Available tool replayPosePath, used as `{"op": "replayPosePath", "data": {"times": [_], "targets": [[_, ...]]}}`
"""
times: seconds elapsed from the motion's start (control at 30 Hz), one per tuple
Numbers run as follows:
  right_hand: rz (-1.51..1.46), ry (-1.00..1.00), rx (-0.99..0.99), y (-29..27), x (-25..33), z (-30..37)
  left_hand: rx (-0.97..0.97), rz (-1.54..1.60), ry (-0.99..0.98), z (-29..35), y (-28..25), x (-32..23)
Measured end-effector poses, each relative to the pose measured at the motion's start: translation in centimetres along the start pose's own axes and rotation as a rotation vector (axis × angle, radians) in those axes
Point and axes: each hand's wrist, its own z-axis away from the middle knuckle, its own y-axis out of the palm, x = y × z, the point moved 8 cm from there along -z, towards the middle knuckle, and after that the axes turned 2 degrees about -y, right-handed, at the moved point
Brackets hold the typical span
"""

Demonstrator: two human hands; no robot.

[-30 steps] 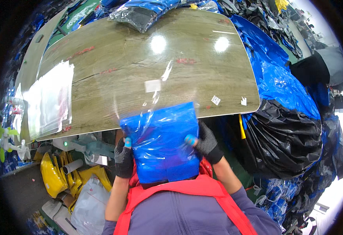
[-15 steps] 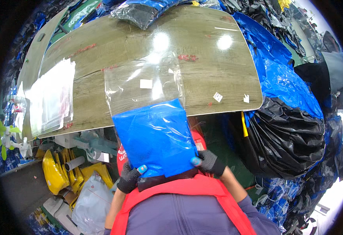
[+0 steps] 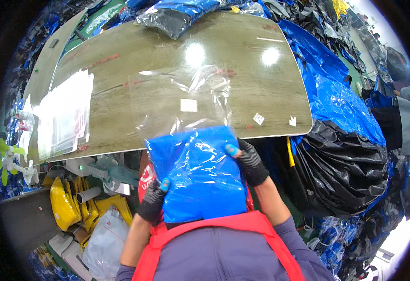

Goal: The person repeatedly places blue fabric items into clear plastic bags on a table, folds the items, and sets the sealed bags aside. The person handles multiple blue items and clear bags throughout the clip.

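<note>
A folded blue plastic sheet (image 3: 200,187) lies in front of my body, shiny clear film over it. It is at least partly inside a clear plastic bag (image 3: 172,114), whose slack end stretches forward over the table edge. My left hand (image 3: 151,201), in a black fingerless glove, grips the sheet's lower left side, thumb on top. My right hand (image 3: 252,164), gloved the same way, pinches its upper right edge, thumb on top and the other fingers mostly hidden underneath. A small white label (image 3: 188,105) shows within the clear bag.
The wood-grain table (image 3: 270,77) carries a stack of clear bags (image 3: 67,114) at left and a wrapped packet (image 3: 174,18) at the far edge. A large black and blue bundle (image 3: 341,164) stands at right. Yellow packets (image 3: 67,203) and a small green-bladed fan (image 3: 8,161) are at left.
My right hand has moved up along the sheet's right edge, and my left hand slightly up its left side. The sheet has shifted right, with more clear film creased over its face.
</note>
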Motion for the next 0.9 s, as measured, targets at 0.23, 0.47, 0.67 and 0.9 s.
{"op": "replayPosePath", "data": {"times": [0.23,0.47,0.67,0.9], "targets": [[0.06,0.051,-0.004,0.8,-0.7,0.1,0.049,-0.002,0.115,0.5,-0.5,-2.2],[0.236,0.098,0.2,2.5,-1.1,5.3,0.222,0.211,0.034,6.9,-0.1,1.0],[0.144,0.072,-0.035,-0.1,-5.5,5.4,0.062,-0.102,-0.151,5.4,0.1,2.1],[0.403,0.117,0.337,0.6,-4.5,4.0,0.295,-0.095,0.12,1.1,-0.6,-3.8]]}}
